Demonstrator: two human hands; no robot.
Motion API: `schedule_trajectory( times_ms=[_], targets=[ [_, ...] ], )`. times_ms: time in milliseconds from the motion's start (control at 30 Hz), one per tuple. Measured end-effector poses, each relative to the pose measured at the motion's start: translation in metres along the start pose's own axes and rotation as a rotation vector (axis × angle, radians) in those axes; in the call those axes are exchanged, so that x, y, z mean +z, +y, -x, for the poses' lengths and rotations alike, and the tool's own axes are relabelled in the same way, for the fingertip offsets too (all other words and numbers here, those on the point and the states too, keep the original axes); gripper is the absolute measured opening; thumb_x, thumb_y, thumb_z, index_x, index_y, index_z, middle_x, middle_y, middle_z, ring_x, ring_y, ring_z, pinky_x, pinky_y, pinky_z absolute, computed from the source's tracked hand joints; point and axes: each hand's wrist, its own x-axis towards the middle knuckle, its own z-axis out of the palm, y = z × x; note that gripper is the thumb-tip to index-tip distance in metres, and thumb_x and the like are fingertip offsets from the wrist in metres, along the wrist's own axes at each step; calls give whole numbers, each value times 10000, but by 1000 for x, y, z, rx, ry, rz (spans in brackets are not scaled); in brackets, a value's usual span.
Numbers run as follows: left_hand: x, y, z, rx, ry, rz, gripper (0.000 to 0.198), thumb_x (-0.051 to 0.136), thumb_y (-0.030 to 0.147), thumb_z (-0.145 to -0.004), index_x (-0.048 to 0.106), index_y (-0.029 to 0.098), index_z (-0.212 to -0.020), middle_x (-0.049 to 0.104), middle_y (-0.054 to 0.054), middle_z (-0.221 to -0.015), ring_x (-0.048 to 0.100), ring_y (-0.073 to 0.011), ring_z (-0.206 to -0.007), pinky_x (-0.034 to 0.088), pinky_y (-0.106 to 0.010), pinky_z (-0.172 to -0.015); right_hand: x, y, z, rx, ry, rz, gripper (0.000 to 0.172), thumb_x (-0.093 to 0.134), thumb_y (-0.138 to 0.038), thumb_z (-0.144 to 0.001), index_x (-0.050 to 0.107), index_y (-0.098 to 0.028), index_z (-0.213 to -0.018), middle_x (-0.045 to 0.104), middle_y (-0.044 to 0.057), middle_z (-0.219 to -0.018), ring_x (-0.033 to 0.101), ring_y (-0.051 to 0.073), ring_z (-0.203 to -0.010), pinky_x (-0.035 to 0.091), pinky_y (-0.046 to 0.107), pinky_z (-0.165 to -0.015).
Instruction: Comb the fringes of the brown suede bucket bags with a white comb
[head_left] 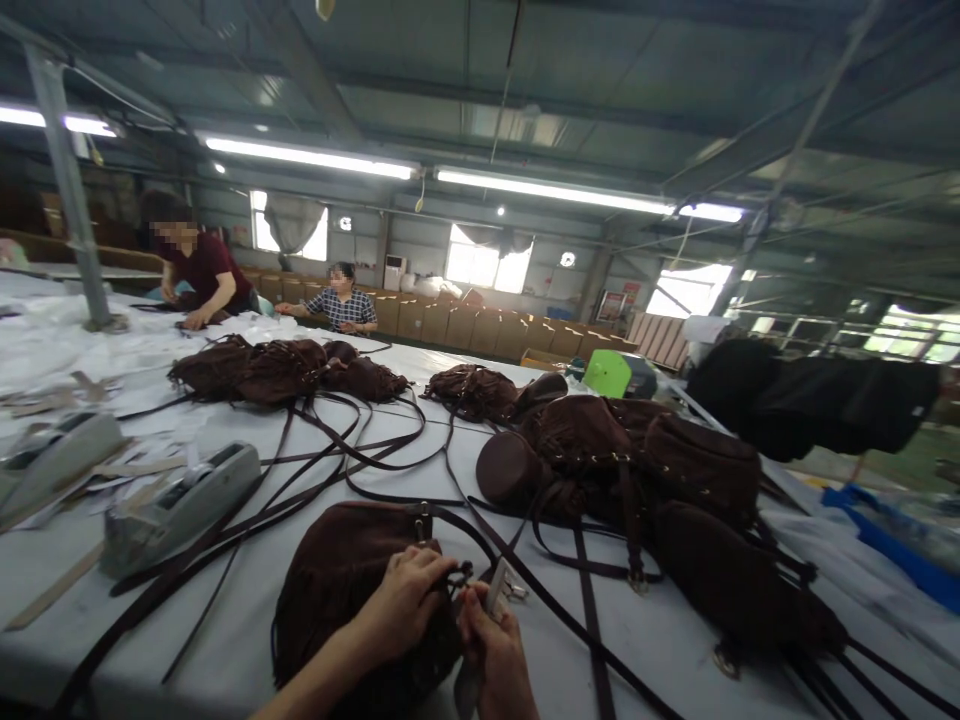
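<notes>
A brown suede fringed bag (337,590) lies on the white table (225,640) right in front of me. My left hand (409,600) rests on the bag's top edge, fingers curled and pinching a dark drawstring or strap end (457,578). My right hand (495,650) is closed round a small metal tool (495,590), its tip close to the same strap end. Long brown straps (555,600) run away from the bag across the table.
Several more brown fringed bags (660,480) lie piled at right and at the back (277,370). Two grey tape dispensers (180,505) sit at left among paper scraps. A green object (607,372) stands far back. Two other people work at the far left end.
</notes>
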Motion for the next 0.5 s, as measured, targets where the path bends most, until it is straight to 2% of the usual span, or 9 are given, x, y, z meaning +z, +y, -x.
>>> schedule_trajectory(
  times_ms=[67,133,167,233,300,367,433,500],
  targets=[
    [16,-1,-2,-14,-17,41,305,462,133,-824,663,254,-1018,663,-55,-1047,534,-254,-1026,386,-434,-911,-11,-9,2,-17,83,-49,432,853,-469,-556,576,-168,-696,419,-92,-501,310,34,-438,244,149,-401],
    [26,-10,2,31,-11,123,227,462,179,-853,673,237,-915,675,-48,-942,549,-244,-954,380,-426,-884,-26,-17,2,-5,164,-131,460,872,-450,-508,531,-174,-648,413,-98,-504,283,23,-421,233,145,-390],
    [29,-15,6,40,15,204,197,478,221,-864,673,228,-885,677,-45,-901,559,-235,-917,387,-412,-873,-33,-20,2,9,191,-168,480,877,-448,-484,507,-178,-626,401,-103,-497,270,19,-412,229,144,-384],
    [30,-27,10,-32,138,397,222,495,334,-881,668,204,-830,673,-45,-819,582,-216,-823,427,-372,-814,-44,-20,4,30,213,-195,505,876,-458,-462,473,-185,-595,363,-115,-470,242,17,-394,220,146,-374],
    [25,-37,6,-177,302,540,352,450,449,-899,643,177,-785,656,-50,-757,596,-203,-737,463,-334,-721,-50,-14,10,44,186,-113,495,860,-490,-483,485,-187,-596,358,-113,-450,237,20,-383,202,151,-364],
    [13,-44,-7,-260,398,580,433,397,519,-905,613,163,-783,639,-47,-730,601,-194,-683,476,-309,-646,-50,-2,22,61,78,98,468,815,-553,-542,546,-176,-609,421,-80,-444,270,29,-370,201,162,-356],
    [-1,-46,-25,-250,389,591,451,405,556,-891,597,158,-802,627,-35,-713,596,-176,-627,479,-285,-590,-46,14,41,29,-41,361,463,742,-624,-602,635,-176,-652,527,-25,-483,364,56,-370,259,178,-356],
    [-16,-44,-41,-201,326,599,448,445,565,-874,597,152,-794,620,-26,-686,582,-156,-578,474,-264,-553,-43,28,65,-45,-102,550,442,697,-657,-615,714,-231,-729,623,10,-565,504,111,-426,365,204,-390]
  ],
)
